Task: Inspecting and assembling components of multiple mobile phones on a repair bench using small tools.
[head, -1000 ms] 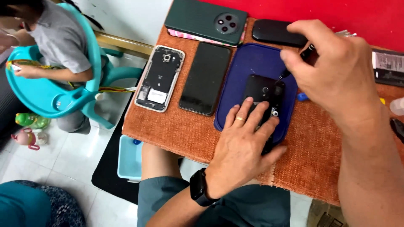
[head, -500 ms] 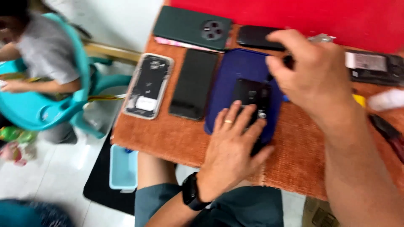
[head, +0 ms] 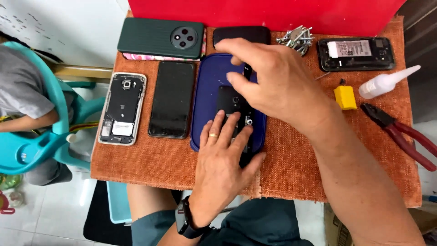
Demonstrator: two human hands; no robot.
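- Orange woven cloth [head: 291,177] covers the small table across the middle of the frame, with a red panel [head: 273,13] along the top edge and white floor tiles at lower left.
- At centre I see a dark blue rounded plastic mat [head: 207,95] lying on the cloth, and on it a small black opened phone body [head: 232,102].
- My left hand [head: 221,166] comes up from the bottom centre, fingers spread and pressed flat on the lower part of that phone body; a gold ring sits on one finger and a black wristwatch [head: 184,221] on the wrist.
- My right hand [head: 277,82] reaches in from the lower right, fingers curled together and pinching a thin black tool [head: 247,73] that points down at the phone; its tip is hidden, so I cannot tell where it touches.
- Left of the mat lie a black glass phone [head: 172,98] and a stripped silver-framed phone [head: 122,107].
- At upper left sits a dark green ribbed phone case [head: 154,38].
- To the right: a heap of metal screws [head: 298,38], an open phone showing its battery [head: 355,53], a yellow block [head: 345,96], a white glue bottle [head: 387,83] and red-handled pliers [head: 400,132].
- A person in grey sits in a turquoise plastic chair [head: 41,146] at the left edge.
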